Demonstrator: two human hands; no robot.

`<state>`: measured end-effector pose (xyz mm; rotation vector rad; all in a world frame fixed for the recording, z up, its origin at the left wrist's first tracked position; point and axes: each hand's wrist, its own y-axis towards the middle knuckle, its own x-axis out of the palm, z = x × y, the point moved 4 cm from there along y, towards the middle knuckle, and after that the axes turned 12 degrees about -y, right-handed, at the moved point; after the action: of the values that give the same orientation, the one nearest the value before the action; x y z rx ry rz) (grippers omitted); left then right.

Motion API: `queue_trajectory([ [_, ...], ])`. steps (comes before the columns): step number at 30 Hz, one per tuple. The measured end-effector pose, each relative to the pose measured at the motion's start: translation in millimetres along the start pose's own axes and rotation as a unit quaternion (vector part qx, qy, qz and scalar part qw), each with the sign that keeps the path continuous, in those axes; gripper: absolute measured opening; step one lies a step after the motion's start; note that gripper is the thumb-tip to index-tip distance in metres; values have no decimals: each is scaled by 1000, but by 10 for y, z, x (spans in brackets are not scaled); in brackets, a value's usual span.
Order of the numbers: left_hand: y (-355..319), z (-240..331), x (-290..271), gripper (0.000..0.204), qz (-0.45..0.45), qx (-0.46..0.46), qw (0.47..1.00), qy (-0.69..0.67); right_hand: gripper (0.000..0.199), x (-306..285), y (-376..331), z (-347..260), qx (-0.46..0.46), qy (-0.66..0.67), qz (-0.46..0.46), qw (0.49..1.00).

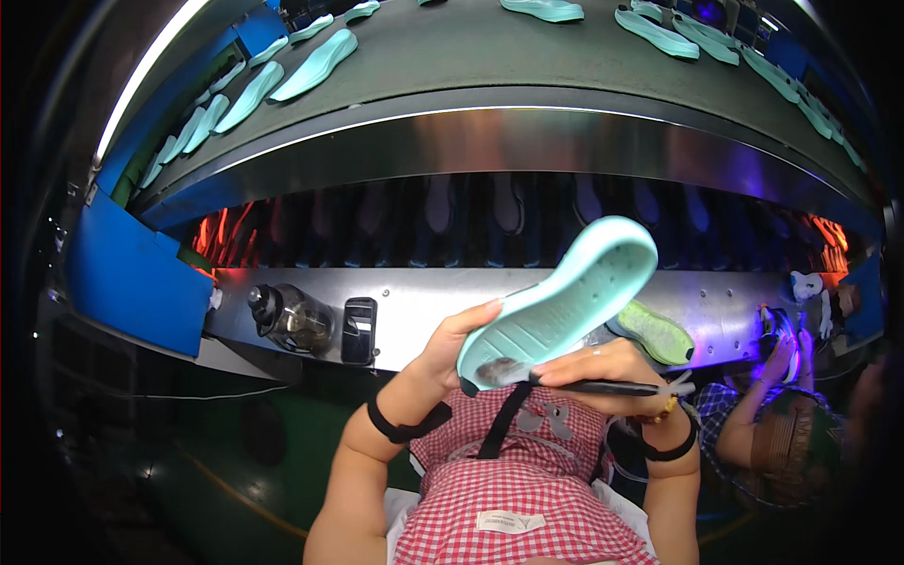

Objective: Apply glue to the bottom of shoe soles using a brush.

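Observation:
A mint-green shoe sole is tilted in front of me, its cupped inner face showing. My left hand grips its near end, with the thumb along the left edge. In my right hand is a brush with a black handle, pinched near its bristles. Those grey bristles lie against the inside of the sole's near end. Just beyond my right hand, a yellow-green sole-shaped piece rests on the metal ledge.
On the ledge to the left stand a dark clear bottle and a black phone-like object. Several mint soles lie on the belt above. Beneath it, more soles show in a dark, red-lit opening. A co-worker's hands are at the right.

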<state>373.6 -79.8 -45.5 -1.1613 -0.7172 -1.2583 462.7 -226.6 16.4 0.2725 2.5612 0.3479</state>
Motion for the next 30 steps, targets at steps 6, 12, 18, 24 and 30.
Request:
queue_trajectory([
  [6,-27,-85,-35,43,50,-69,993,80,25,1,-35,-6,-25,-90,-143,985],
  [12,-74,-90,-84,45,102,-107,971,189,22,-9,-78,-57,-28,-211,-231,949],
  [18,-19,-59,-63,47,95,-73,967,224,24,-187,-126,119,5,-239,-187,953],
  [24,52,-189,-179,49,59,-20,998,5,25,-233,-180,191,139,59,-62,987],
  [30,149,-352,-344,57,62,-17,997,-45,18,-56,-300,752,251,161,82,951],
])
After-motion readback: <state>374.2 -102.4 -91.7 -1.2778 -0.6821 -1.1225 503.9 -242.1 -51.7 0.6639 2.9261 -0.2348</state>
